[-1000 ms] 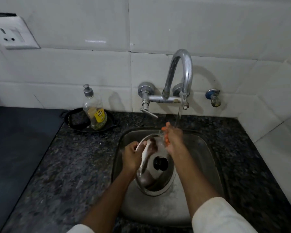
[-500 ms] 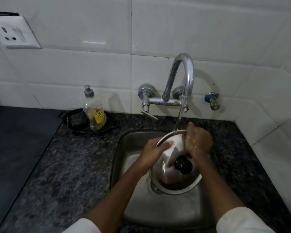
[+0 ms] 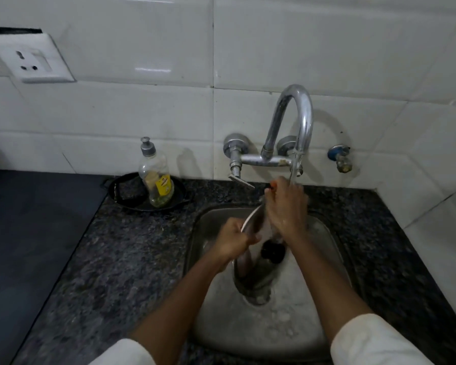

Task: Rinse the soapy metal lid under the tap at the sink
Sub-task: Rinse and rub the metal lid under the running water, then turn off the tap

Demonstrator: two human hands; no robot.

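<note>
A round metal lid with a black knob is held tilted over the steel sink. My left hand grips its left rim. My right hand lies flat across the lid's upper part, right under the curved chrome tap, from which a thin stream of water runs onto the hand and lid. The right hand hides much of the lid's top edge. Foam lies on the sink floor.
A nearly empty dish-soap bottle stands in a black dish at the back left of the speckled granite counter. A small blue valve juts from the white tiles to the right; a wall socket sits upper left.
The lid has turned more on edge and shifted left. My right hand slid up over its top under the stream, and my left hand closed tighter on the left rim.
</note>
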